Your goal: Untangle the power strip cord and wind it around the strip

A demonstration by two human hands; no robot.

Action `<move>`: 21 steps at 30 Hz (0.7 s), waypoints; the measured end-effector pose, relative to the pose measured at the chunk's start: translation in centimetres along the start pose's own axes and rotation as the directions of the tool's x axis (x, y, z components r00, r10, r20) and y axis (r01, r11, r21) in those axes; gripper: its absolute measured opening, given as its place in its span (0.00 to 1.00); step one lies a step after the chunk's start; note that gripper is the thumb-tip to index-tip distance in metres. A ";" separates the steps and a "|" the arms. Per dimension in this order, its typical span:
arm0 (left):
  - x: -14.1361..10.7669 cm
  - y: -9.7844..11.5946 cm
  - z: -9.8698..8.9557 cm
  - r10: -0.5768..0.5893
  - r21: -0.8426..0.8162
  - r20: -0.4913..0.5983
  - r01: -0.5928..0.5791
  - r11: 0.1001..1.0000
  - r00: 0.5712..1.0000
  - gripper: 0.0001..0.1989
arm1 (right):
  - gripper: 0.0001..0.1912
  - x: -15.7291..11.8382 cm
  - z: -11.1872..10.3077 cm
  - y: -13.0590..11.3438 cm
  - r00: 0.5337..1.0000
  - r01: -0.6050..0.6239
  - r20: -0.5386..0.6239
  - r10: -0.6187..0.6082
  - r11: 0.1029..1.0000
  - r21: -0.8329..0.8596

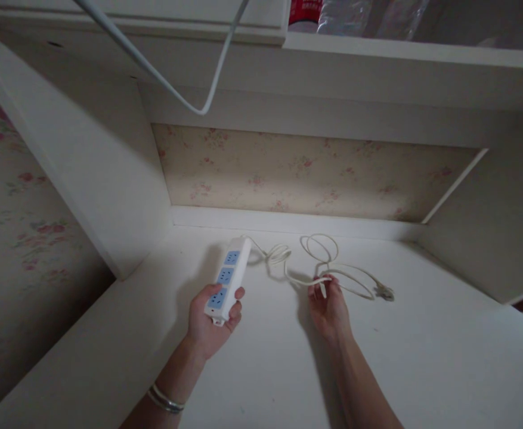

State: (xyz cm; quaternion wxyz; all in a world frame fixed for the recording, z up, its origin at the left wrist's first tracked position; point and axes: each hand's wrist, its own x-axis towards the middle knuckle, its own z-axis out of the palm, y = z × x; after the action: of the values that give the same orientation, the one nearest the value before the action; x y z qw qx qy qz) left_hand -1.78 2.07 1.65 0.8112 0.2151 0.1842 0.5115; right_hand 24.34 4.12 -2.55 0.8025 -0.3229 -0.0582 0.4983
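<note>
my left hand [214,322] is wrapped round the near end of the power strip [238,277], thumb on top by the nearest socket panel; strip points away from me, looks lifted off the desktop [265,369]. right of that hand, the cord [270,258] runs from the strip's far end into a bunched coil. my right hand [329,310], palm up, has fingertips curled on the cord, seems a light pinch. loose loops beyond it; to its right the plug [385,293] lies on the desktop. step reads as cord handling, strip held steady. next move probably calls for keeping loops unsnagged. can't make out: strip underside, plug pins, cord path through my right fingers. hanging cable [204,111] beyond my left hand is cut off at top.
</note>
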 end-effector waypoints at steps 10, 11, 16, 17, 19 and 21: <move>0.2 2.5 -0.9 0.276 -0.055 -0.116 -0.284 0.957 0.954 0.09 | 0.07 2.3 -2.3 -0.4 0.982 0.173 -0.067 -0.177 0.983 -0.054; 0.2 2.8 -1.0 0.294 -0.043 -0.130 -0.302 0.952 0.947 0.09 | 0.07 2.7 -2.8 -0.6 0.972 0.213 -0.084 -0.220 0.974 -0.081; -0.4 4.3 -2.0 0.363 0.096 -0.260 -0.350 0.932 0.895 0.08 | 0.08 3.8 -4.5 -2.6 0.932 0.312 -0.148 -0.332 0.939 -0.143; -0.6 4.8 -2.4 0.364 0.144 -0.287 -0.335 0.931 0.886 0.07 | 0.08 3.8 -4.8 -3.1 0.925 0.326 -0.151 -0.350 0.932 -0.160; -1.2 6.4 -3.3 0.367 0.235 -0.365 -0.297 0.926 0.856 0.07 | 0.08 3.7 -5.6 -4.6 0.912 0.347 -0.157 -0.379 0.917 -0.197; -2.0 8.5 -4.4 0.415 0.309 -0.458 -0.297 0.903 0.786 0.08 | 0.09 3.8 -6.5 -6.7 0.897 0.365 -0.169 -0.409 0.899 -0.241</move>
State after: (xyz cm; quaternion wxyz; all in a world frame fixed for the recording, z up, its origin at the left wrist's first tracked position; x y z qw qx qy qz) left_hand -11.30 4.19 2.65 0.5914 0.1906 0.4048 0.6708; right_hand 34.06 2.32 -4.69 0.8500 -0.4372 -0.0849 0.2815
